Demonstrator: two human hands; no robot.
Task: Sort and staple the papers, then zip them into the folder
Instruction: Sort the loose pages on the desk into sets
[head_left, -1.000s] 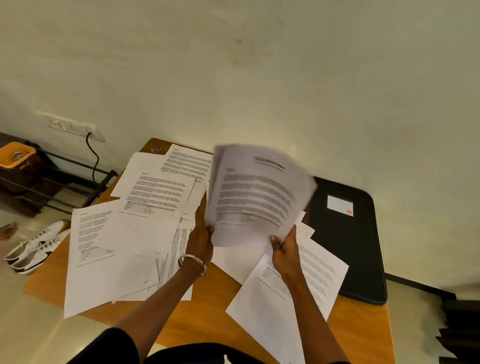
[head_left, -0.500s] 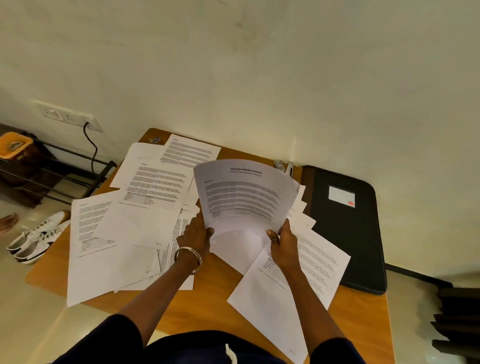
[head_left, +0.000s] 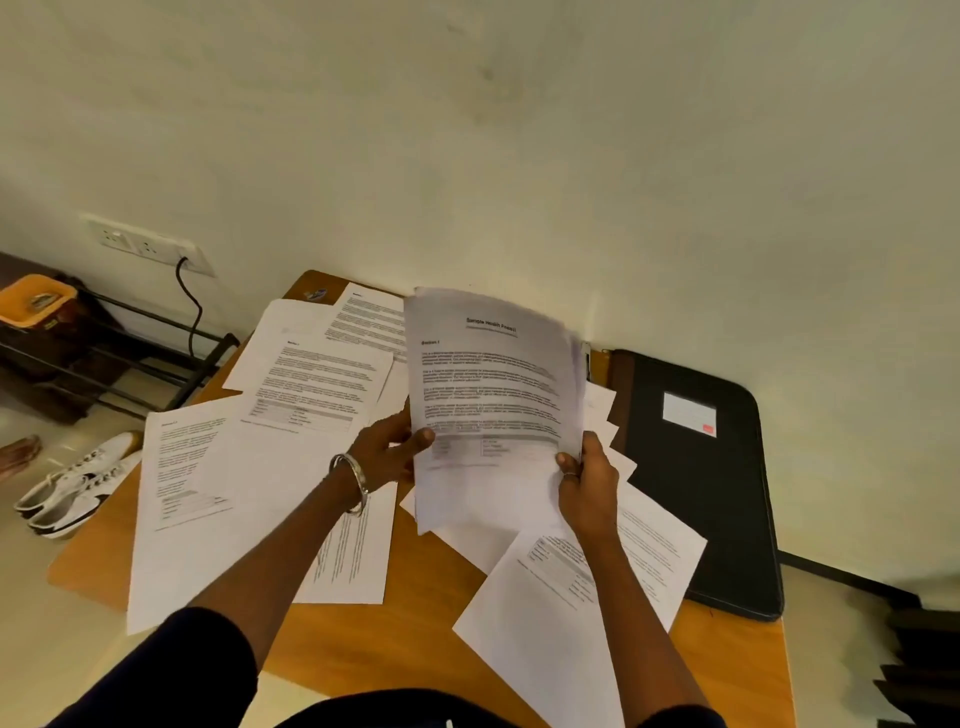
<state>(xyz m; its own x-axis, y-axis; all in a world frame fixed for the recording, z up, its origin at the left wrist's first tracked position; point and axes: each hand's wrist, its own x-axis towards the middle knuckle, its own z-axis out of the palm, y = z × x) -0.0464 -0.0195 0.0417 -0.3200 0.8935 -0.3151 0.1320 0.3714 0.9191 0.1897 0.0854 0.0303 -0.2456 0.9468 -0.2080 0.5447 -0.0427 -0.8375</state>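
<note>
Both hands gripped a stack of printed papers (head_left: 493, 395) upright above the surface (head_left: 415, 639): left hand (head_left: 387, 452) on its left edge, right hand (head_left: 589, 483) at its lower right; black zip folder (head_left: 711, 499) lay alongside.

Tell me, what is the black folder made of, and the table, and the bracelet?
The black folder looks like matte leather or a leather-like plastic: dull sheen, rounded corners, a raised edge. The table looks like smooth orange-brown wood or wood laminate; no grain shows clearly. The bracelet on the left wrist looks like polished silvery metal, since it glints.
</note>
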